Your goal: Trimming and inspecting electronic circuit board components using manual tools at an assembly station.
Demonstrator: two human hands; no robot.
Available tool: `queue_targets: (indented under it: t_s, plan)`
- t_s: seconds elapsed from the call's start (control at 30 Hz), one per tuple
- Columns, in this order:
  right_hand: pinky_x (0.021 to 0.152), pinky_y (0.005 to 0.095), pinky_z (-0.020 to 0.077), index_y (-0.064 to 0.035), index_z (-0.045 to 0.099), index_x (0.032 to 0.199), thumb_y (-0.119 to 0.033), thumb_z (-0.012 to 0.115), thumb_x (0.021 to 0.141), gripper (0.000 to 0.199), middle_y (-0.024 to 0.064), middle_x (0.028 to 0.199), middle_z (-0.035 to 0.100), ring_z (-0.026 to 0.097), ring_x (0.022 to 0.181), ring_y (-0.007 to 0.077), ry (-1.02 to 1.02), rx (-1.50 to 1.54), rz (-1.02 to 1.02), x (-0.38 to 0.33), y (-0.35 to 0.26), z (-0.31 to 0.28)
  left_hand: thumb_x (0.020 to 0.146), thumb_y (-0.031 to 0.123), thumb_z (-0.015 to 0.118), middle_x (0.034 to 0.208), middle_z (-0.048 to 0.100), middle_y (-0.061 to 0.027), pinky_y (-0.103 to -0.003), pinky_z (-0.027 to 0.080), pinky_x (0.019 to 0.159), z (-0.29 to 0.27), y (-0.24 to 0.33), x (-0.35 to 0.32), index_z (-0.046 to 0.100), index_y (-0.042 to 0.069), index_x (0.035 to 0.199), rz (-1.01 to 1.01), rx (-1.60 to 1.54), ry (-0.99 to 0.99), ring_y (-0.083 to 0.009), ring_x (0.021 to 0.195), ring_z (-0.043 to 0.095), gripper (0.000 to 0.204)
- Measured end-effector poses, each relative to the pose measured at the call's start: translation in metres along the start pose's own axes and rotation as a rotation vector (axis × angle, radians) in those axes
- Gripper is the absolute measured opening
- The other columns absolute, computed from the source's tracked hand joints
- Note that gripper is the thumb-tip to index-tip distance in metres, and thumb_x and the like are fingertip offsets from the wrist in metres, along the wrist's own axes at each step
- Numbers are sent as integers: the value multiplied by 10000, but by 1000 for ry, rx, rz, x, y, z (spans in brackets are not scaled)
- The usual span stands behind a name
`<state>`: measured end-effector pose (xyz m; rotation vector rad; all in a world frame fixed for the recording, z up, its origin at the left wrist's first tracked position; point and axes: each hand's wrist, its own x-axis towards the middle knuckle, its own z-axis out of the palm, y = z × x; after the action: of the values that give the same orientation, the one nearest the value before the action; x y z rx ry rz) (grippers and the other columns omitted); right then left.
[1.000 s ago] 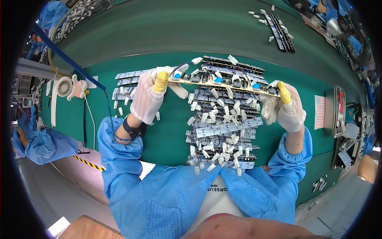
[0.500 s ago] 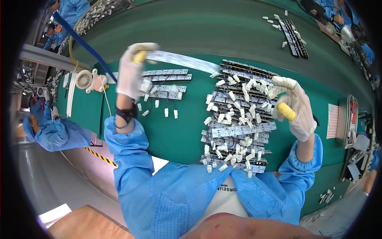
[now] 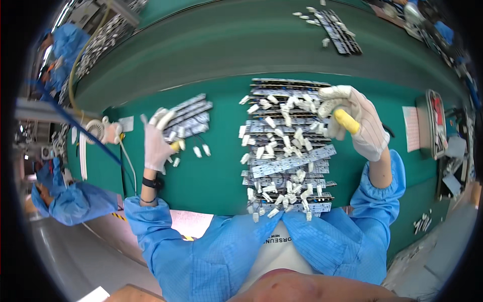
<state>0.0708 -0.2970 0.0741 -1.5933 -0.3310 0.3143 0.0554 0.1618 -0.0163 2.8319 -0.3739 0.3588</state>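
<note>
My left hand (image 3: 158,146), in a white glove with a yellow finger cover, closes around the left ends of a small group of circuit boards (image 3: 193,122). These narrow silvery strips lie tilted, and white plugs on wires hang off their near side. My gloved right hand (image 3: 359,123), also with a yellow finger cover, is at the far right edge of a large pile of similar circuit boards (image 3: 294,161). Its fingers are curled in; whatever lies between them is hidden. Many white plugs (image 3: 287,143) lie scattered over the pile. One board rests slantwise across the others.
A small white and pink fan (image 3: 95,130) stands at the left, near a slanting blue tube (image 3: 75,121). More boards (image 3: 338,31) lie on the dark green belt (image 3: 216,50) beyond. A metal tray (image 3: 431,123) and a printed sheet (image 3: 411,128) are at the right. Co-workers sit nearby.
My left hand has come down and nearer me, bringing a strip from the large pile to the small group, which now lies more tilted. My right hand stays by the large pile, fingers curled.
</note>
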Motion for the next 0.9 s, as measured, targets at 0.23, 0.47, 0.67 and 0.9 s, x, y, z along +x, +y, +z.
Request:
queue_targets:
  t_s: [0.23, 0.47, 0.67, 0.9]
  plan:
    - [515, 208, 442, -28, 527, 1199, -227, 575, 892, 369, 72, 925, 615, 575, 645, 104, -54, 12, -62, 6, 3, 6, 822, 309, 654, 1219, 554, -166, -362, 425, 913, 52, -76, 157, 533, 49, 1236, -734, -1173, 601, -308, 1066, 548, 504]
    - [837, 411, 479, -56, 368, 1338, -417, 683, 771, 742, 156, 1159, 563, 582, 1024, 308, 662, -1366, -69, 125, 72, -128, 771, 240, 674, 1134, 577, -167, -368, 456, 853, 50, 48, 199, 567, 56, 1132, 288, 111, 337, -299, 952, 576, 418]
    - [921, 403, 466, -164, 348, 1359, -426, 729, 705, 801, 157, 1332, 417, 522, 1142, 322, 549, -1468, 217, 210, 83, -140, 635, 623, 665, 1279, 455, -188, -493, 210, 1113, 49, 194, 135, 491, 208, 1297, 747, -272, -210, -341, 1224, 419, 801]
    - [867, 418, 482, -117, 410, 1204, -148, 614, 730, 517, 179, 1159, 494, 553, 999, 372, 378, -1430, -46, 194, 106, -146, 648, 632, 649, 1272, 465, -203, -472, 230, 1105, 46, 186, 127, 442, 199, 1335, 775, -229, -207, -343, 1204, 440, 838]
